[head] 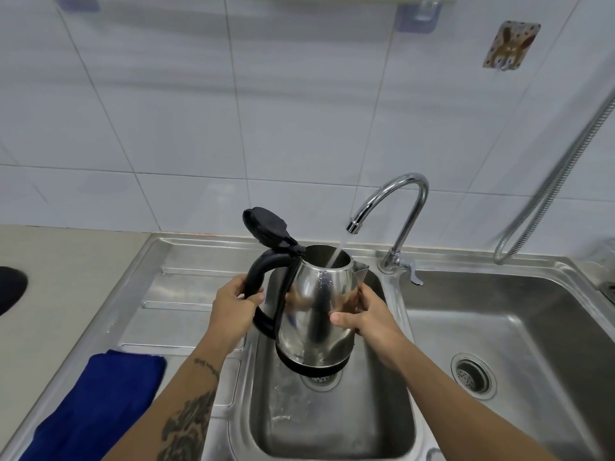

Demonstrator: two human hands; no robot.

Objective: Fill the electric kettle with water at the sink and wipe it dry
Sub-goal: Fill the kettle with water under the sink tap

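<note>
A steel electric kettle [316, 314] with a black handle and base hangs above the small middle sink basin [332, 427]. Its black lid [266, 224] is flipped up. My left hand [233, 307] grips the black handle. My right hand [366, 311] presses against the kettle's right side, thumb across the steel body. A chrome faucet [399, 201] arches over from the right, and a stream of water [336, 254] runs from its spout into the kettle's open mouth. A blue cloth [96, 404] lies on the drainboard at the lower left.
A larger basin [532, 327] with a drain strainer [472, 375] lies to the right. The ribbed steel drainboard [186, 294] is to the left, beside a beige counter [66, 261]. A flexible metal hose [559, 181] hangs at the right wall. White tiles back the sink.
</note>
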